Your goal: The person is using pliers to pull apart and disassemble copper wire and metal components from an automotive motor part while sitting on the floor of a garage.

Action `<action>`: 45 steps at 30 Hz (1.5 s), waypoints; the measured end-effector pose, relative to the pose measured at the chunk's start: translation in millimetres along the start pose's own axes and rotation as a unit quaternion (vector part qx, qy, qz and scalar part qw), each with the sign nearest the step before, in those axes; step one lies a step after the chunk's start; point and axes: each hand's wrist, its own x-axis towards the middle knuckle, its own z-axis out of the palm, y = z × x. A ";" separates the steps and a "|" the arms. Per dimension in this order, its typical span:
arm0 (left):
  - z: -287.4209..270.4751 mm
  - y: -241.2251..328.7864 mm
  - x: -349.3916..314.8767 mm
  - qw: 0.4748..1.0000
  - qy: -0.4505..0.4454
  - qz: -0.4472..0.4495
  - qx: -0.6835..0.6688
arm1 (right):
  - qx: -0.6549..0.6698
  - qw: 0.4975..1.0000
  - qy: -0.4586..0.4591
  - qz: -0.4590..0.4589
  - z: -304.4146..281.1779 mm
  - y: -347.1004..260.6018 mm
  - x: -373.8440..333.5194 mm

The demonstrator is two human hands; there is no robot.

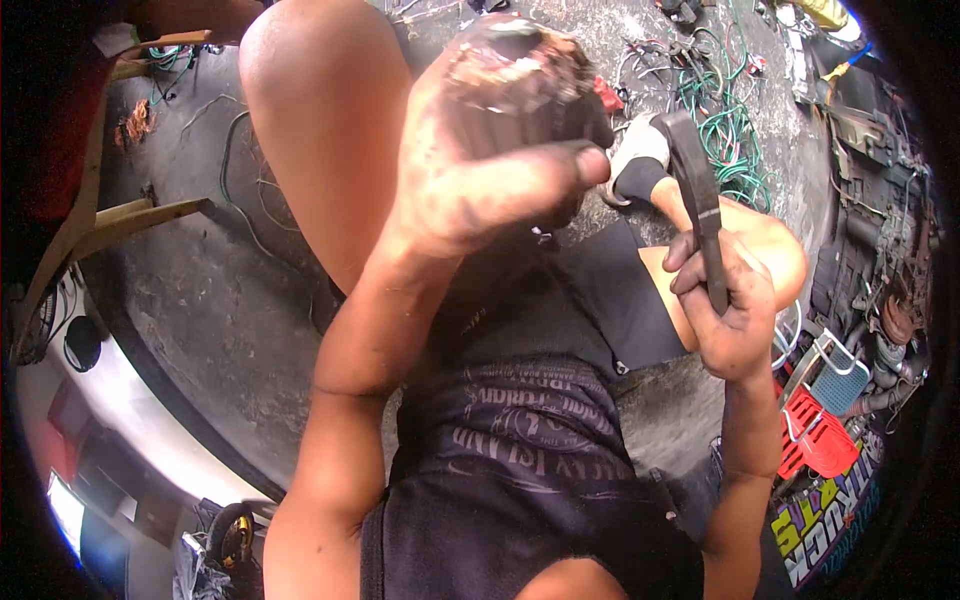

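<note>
My left hand is raised in front of me and wraps round a dark, ribbed cylindrical part, which looks like a motor core. Its top is rough and copper-coloured with a dark centre, and motion blurs it. In my right hand, at the right over my bent leg, is a dark metal hand tool. The tool points upward, with a straight handle in my fingers and a thick curved head. I cannot make out its exact kind. The tool and the cylindrical part are apart.
Tangled green wires lie on the grey floor beyond my right foot. Dark machine parts line the right side, near a red plastic crate. Wooden pieces and a cable are at the left.
</note>
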 end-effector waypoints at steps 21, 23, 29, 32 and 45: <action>4.4 5.4 -1.7 0.993 -0.081 -0.028 0.081 | -0.207 0.958 -0.189 -0.062 -81.4 -73.5 29.5; 0.7 4.0 -2.3 0.983 -0.050 0.012 0.177 | -0.248 0.944 -0.215 -0.046 -83.1 -80.9 37.3; -7.9 9.4 -6.6 0.907 -0.032 0.196 0.372 | -0.262 0.930 -0.252 -0.054 -73.1 -87.7 54.5; 26.3 17.2 -3.6 0.976 0.020 0.012 0.218 | -0.277 0.930 -0.240 -0.023 -77.1 -101.5 48.4; 10.0 19.2 -5.9 0.928 -0.031 0.114 0.354 | -0.431 0.891 -0.138 0.034 -75.3 -75.6 45.0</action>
